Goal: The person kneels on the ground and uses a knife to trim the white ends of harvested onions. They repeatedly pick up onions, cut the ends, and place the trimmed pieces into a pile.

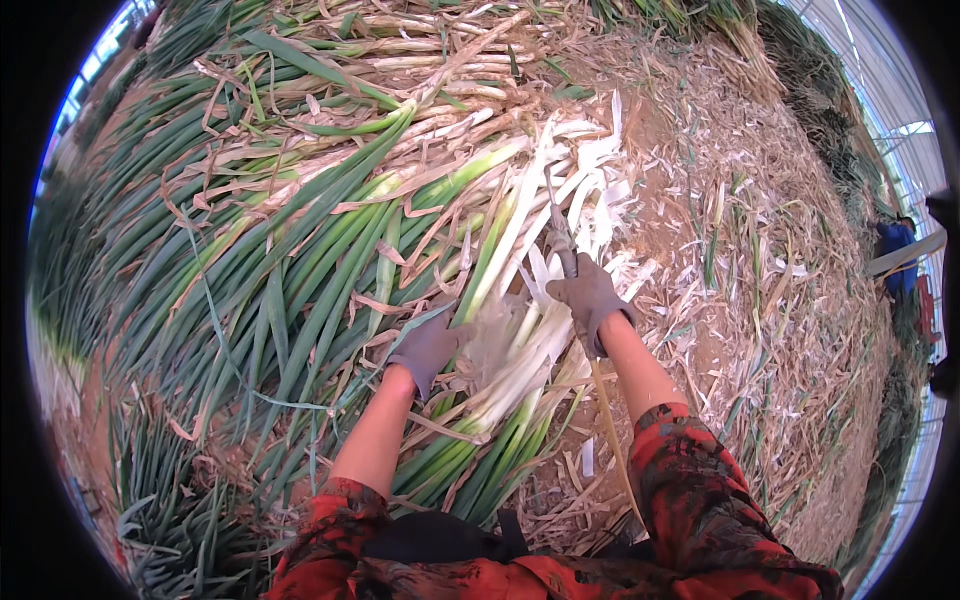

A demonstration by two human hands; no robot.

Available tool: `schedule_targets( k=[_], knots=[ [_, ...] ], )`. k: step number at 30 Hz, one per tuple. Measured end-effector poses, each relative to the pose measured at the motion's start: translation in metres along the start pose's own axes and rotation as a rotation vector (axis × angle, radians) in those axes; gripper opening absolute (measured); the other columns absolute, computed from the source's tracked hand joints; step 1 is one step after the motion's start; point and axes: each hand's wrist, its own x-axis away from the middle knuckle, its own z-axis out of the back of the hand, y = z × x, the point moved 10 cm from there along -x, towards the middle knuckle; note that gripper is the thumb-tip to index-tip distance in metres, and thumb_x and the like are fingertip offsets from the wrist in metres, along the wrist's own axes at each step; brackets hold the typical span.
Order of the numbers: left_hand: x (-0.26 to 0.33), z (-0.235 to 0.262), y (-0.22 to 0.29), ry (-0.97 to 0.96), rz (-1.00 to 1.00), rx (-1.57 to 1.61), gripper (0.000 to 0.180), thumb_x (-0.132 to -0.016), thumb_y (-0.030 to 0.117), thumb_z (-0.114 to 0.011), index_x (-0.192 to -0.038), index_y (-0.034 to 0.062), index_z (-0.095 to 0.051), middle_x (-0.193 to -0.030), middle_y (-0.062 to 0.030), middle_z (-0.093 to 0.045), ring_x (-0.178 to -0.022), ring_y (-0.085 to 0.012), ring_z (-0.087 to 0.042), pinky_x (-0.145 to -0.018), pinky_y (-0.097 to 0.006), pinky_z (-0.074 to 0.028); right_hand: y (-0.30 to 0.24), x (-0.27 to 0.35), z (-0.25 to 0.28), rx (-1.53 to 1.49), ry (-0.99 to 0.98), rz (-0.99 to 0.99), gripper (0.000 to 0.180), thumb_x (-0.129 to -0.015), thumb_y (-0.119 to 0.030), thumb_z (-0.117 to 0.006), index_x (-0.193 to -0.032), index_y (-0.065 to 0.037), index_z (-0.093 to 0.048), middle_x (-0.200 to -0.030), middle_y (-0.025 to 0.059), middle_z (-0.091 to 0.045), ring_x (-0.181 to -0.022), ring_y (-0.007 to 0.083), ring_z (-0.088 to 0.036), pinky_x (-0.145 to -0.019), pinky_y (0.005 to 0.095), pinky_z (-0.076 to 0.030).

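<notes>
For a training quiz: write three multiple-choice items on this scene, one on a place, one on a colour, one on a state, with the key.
1. Where does the left hand rest?
A. On the pale stalk ends of the green onions
B. On the bare soil
C. On the person's knee

2. What colour are the gloves?
A. Yellow
B. Grey
C. White

3. What is the state of the right hand?
A. Open and empty
B. Flat on the ground
C. Closed around a thin tool with a hose trailing from it

Key: 1 A, the gloved fingers lie on the white stalks of the pile. 2 B, both gloves show grey. 3 C, the fingers wrap the tool, its tip pointing up over the stalks.
</notes>
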Motion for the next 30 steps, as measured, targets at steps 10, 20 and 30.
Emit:
schedule_targets(
  k=[10, 20, 30],
  knots=[
    [0.042, -0.001, 0.000, 0.047, -0.183, -0.070, 0.036, -0.093, 0.021, -0.068, -0.123, 0.0032, -0.059, -0.102, -0.0237, -0.068, -0.094, -0.0430, -0.064, -0.079, -0.046, -0.051, -0.019, -0.048, 0.019, 0.047, 0.101, 0.014, 0.051, -0.070, -0.023, -0.075, -0.111, 0.002, -0.058, -0.094, 0.0203, -0.067, -0.083, 0.0327, -0.066, -0.074, 0.0419, -0.054],
    [0.042, 0.014, -0.041, 0.173, 0.016, 0.106, 0.028, -0.091, 0.025, -0.069, -0.108, 0.0035, -0.074, -0.092, -0.0156, -0.072, -0.086, -0.0253, -0.065, -0.079, -0.038, -0.050, 0.016, 0.149, -0.070, 0.085, -0.343, -0.008, 0.052, -0.080, -0.036, -0.075, -0.112, -0.001, -0.054, -0.095, 0.0264, -0.068, -0.090, 0.0444, -0.066, -0.082, 0.0483, -0.051],
    [0.074, -0.029, 0.054, -0.167, -0.218, -0.288, 0.056, -0.101, 0.053, -0.050, -0.124, 0.0038, -0.063, -0.111, -0.0248, -0.067, -0.104, -0.0416, -0.064, -0.089, -0.048, -0.050, 0.043, 0.114, -0.033, 0.043, -0.170, -0.063, 0.051, -0.080, -0.030, -0.076, -0.115, 0.000, -0.056, -0.095, 0.0229, -0.067, -0.084, 0.0363, -0.065, -0.078, 0.0468, -0.052]
  ],
)
